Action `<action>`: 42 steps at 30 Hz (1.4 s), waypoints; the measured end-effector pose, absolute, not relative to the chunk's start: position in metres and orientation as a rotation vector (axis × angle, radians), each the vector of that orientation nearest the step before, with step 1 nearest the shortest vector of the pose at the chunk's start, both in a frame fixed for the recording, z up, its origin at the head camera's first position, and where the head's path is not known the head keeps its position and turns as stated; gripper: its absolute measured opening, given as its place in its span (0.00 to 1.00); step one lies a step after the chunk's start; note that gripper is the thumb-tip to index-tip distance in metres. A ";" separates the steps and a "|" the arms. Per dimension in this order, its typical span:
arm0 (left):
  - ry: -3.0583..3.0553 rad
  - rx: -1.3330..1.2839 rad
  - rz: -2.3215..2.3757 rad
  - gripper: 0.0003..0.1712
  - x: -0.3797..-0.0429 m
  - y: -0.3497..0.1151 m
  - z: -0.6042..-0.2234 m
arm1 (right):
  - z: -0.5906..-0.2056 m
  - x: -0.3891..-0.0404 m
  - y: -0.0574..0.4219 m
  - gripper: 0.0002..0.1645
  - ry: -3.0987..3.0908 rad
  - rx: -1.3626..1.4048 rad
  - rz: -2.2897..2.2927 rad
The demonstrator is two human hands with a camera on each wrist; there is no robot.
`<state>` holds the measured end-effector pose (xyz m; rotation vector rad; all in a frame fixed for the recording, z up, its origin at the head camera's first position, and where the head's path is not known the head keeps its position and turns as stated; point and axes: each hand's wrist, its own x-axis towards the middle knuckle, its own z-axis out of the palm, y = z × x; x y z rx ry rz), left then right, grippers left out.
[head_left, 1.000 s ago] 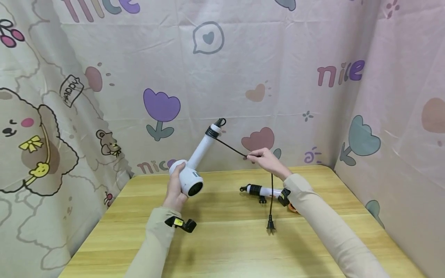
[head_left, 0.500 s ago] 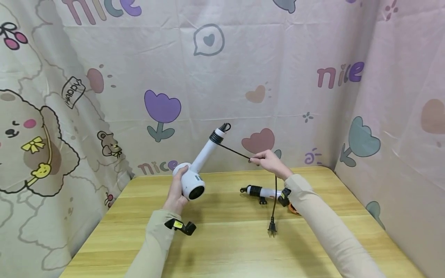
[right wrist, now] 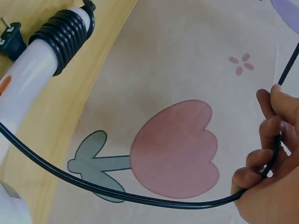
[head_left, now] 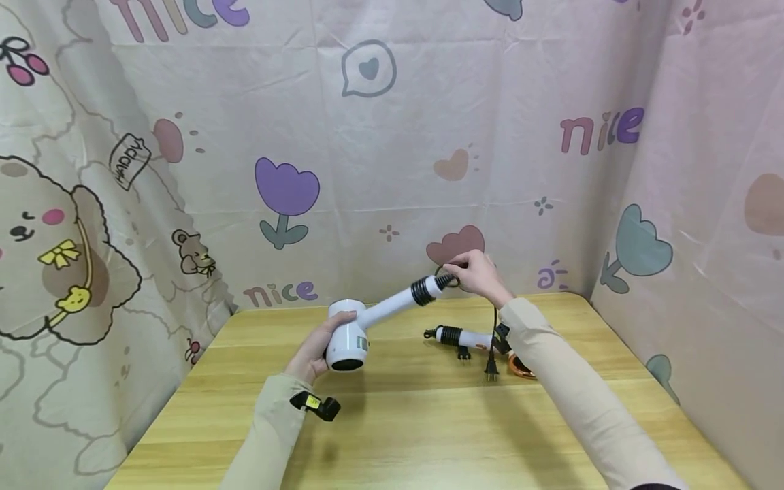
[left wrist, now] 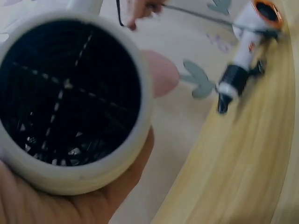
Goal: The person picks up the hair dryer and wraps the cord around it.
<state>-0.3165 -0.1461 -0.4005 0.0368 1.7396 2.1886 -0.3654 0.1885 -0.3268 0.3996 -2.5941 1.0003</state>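
Observation:
My left hand (head_left: 314, 348) grips a white hair dryer (head_left: 350, 333) round its barrel, above the table. Its handle slants up to the right, with turns of black cord (head_left: 422, 291) wound near the end. The dryer's dark round grille (left wrist: 70, 93) faces the left wrist camera. My right hand (head_left: 480, 276) pinches the cord between thumb and forefinger beside the handle's tip, the other fingers curled round it. In the right wrist view the loose cord (right wrist: 177, 204) sweeps away from the palm. A two-pin plug (head_left: 491, 369) dangles at its end below that hand.
A second white hair dryer (head_left: 474, 339) with an orange rim (head_left: 520, 367) lies on the wooden table (head_left: 398, 435), partly behind the right sleeve. Its cord is wrapped round the handle, with its plug (head_left: 463, 353) beside it. Printed curtains (head_left: 380, 156) enclose the back and sides.
The held dryer's handle has tipped down to the right, bringing its end to my right hand. The taut span of cord between them is gone, and the hanging plug has risen.

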 end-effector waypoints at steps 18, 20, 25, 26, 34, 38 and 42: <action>2.705 0.095 1.764 0.43 -0.312 -0.157 -0.385 | -0.312 -0.336 0.156 0.11 -2.493 0.517 0.669; 2.762 0.084 1.743 0.44 -0.313 -0.157 -0.383 | -0.311 -0.331 0.153 0.11 -2.499 0.503 0.665; 2.921 0.000 1.689 0.54 -0.316 -0.155 -0.378 | -0.308 -0.321 0.144 0.09 -2.503 0.506 0.677; 2.946 -0.024 1.678 0.56 -0.316 -0.154 -0.377 | -0.308 -0.319 0.142 0.09 -2.501 0.511 0.685; 3.069 -0.253 1.773 0.56 -0.314 -0.148 -0.373 | -0.310 -0.310 0.137 0.11 -2.512 0.481 0.807; 3.050 -0.318 1.938 0.54 -0.315 -0.146 -0.375 | -0.313 -0.309 0.135 0.12 -2.497 0.453 0.838; 2.866 -0.387 2.143 0.54 -0.315 -0.144 -0.378 | -0.316 -0.307 0.133 0.11 -2.471 0.512 0.841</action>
